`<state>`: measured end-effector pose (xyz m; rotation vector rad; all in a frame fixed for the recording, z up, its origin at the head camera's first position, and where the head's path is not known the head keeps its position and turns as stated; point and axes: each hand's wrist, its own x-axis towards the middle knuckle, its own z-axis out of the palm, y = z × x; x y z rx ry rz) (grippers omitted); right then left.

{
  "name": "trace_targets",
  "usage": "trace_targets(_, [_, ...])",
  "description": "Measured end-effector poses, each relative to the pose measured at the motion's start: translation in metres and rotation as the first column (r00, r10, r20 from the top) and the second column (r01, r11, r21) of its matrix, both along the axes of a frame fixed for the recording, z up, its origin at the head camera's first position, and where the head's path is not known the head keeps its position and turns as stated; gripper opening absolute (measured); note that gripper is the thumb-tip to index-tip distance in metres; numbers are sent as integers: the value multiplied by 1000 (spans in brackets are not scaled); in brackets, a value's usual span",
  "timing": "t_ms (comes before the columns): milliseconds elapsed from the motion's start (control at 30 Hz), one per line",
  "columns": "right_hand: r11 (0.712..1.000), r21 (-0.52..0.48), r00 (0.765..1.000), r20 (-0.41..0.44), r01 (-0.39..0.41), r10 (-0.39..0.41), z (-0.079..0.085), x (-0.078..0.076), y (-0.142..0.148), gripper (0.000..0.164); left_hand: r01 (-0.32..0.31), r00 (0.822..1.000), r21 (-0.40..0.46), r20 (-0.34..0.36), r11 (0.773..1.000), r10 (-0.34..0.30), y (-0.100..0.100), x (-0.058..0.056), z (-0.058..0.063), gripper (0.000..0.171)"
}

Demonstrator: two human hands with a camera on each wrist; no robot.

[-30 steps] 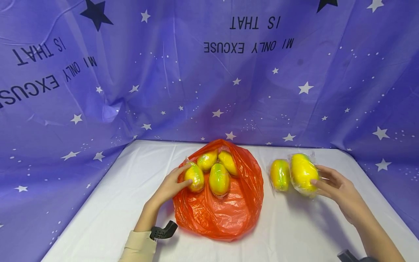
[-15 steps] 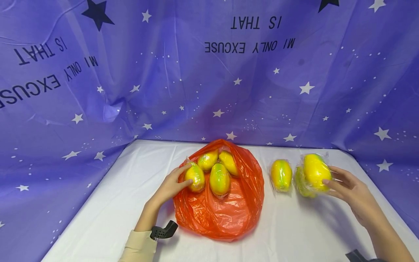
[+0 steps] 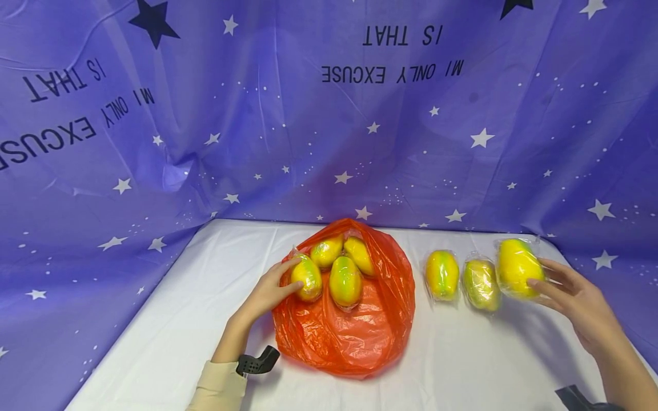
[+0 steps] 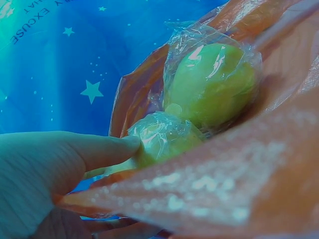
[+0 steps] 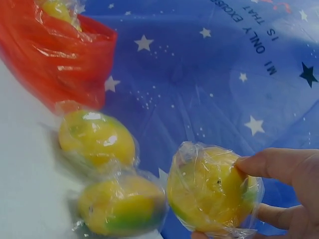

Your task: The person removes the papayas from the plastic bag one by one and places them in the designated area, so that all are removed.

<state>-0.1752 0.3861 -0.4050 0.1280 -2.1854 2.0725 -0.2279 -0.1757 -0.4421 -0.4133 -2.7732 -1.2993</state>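
An open red plastic bag (image 3: 354,342) lies on the white table with several yellow-green mangoes, wrapped in clear film, at its mouth. At the bag's left rim my left hand (image 3: 269,291) holds the edge. Its thumb (image 4: 117,149) reaches inside against a wrapped mango (image 3: 308,278), while other fingers sit outside the bag wall. My right hand (image 3: 576,299) grips another wrapped mango (image 3: 518,269) above the table's right side, thumb in front; some fingers are hidden behind it. Left of that mango, two more lie in a row: a near mango (image 3: 481,283) and a farther mango (image 3: 442,275).
A purple cloth (image 3: 390,142) with stars and lettering hangs behind and beside the white-covered table (image 3: 437,365). Dark wrist mounts show at the left wrist (image 3: 257,362) and right forearm.
My right hand has moved right with its mango, away from the row, so the mango once mostly hidden behind it now shows fully. The left hand and bag have stayed put.
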Motion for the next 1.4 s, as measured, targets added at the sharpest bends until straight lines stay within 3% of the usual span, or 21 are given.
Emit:
trace_targets(233, [995,97,1000,10,28,-29,-3,0,12,48,0,1000,4,2,1000,0,0,1,-1,57])
trace_targets(500, [967,244,996,38,71,-82,-10,-3,19,40,-4,1000,7,0,1000,4,0,1,-1,57])
trace_targets(867, [991,134,994,99,20,-34,-25,-4,23,34,-2,1000,8,-2,1000,2,0,1,-1,58])
trace_targets(1233, [999,25,993,113,30,-33,-38,-9,19,31,3,1000,-10,-16,1000,-3,0,2,2,57])
trace_targets(1400, [999,32,992,120,33,-37,-42,-12,19,32,1,1000,1,-32,1000,-1,1,2,1,58])
